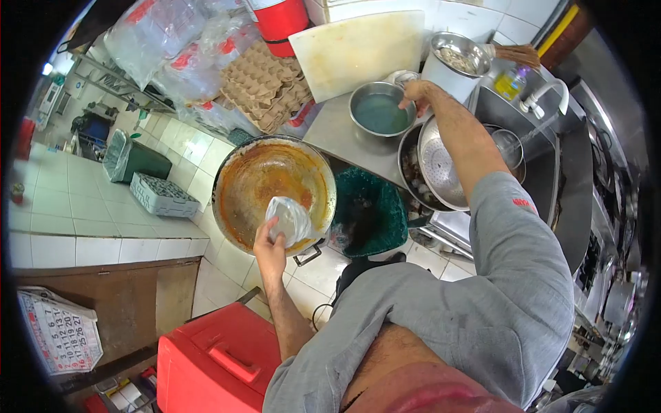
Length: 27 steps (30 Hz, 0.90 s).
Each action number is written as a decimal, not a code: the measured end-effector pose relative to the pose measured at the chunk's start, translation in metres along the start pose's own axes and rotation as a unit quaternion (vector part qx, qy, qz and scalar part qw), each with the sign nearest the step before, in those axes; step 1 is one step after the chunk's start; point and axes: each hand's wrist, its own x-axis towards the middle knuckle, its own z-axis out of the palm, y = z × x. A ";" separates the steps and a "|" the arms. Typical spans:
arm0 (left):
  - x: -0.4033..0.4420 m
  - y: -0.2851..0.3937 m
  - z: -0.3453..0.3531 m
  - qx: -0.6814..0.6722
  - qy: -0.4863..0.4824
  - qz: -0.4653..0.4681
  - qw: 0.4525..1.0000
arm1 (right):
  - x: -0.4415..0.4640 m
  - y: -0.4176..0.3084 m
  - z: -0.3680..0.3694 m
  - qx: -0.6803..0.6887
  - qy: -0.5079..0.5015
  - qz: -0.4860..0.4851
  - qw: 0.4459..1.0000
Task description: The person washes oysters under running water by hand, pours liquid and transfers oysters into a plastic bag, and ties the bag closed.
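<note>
1. Translucent plastic bag (288, 219): held in left hand (271, 249), over the stained wok (241, 162).
2. Right hand (417, 93): at the steel bowl's (354, 111) rim; cannot tell its grip.
3. Judged step: reaching. Next move calls for keeping the bowl level.

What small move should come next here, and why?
Probably closing the right hand on the rim of the steel bowl: its fingers already reach that rim, and the bluish water might help rinse the wide pan, smeared orange-brown inside, over which the left hand holds crumpled clear plastic.
</note>
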 end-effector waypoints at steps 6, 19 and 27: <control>-0.004 -0.003 -0.016 -0.046 0.027 0.040 0.998 | 0.035 0.012 -0.009 0.101 -0.123 0.042 0.986; 0.012 0.056 0.008 0.055 -0.108 0.106 0.987 | -0.035 -0.017 -0.017 0.244 -0.081 -0.147 0.955; -0.016 0.103 0.061 0.050 -0.280 0.244 0.927 | -0.161 -0.008 -0.035 0.324 0.044 -0.239 0.914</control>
